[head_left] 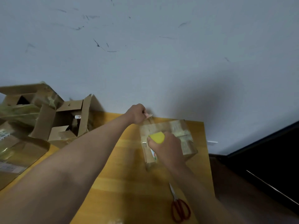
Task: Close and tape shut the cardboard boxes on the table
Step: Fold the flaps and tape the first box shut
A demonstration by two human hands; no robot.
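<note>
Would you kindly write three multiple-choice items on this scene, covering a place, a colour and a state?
1. Where do the scissors lie?
A. On the table, near its front edge
B. On top of the taped box
C. Inside an open box

2. What colour are the scissor handles?
A. Blue
B. Red
C. Black

3. How is the box under the hands?
A. Flaps open
B. Flattened
C. Closed, with tape over it

Answers: 1 A, they rest on the table by the right forearm. 2 B, the loops are red. 3 C, shiny tape bands cross its closed top.
</note>
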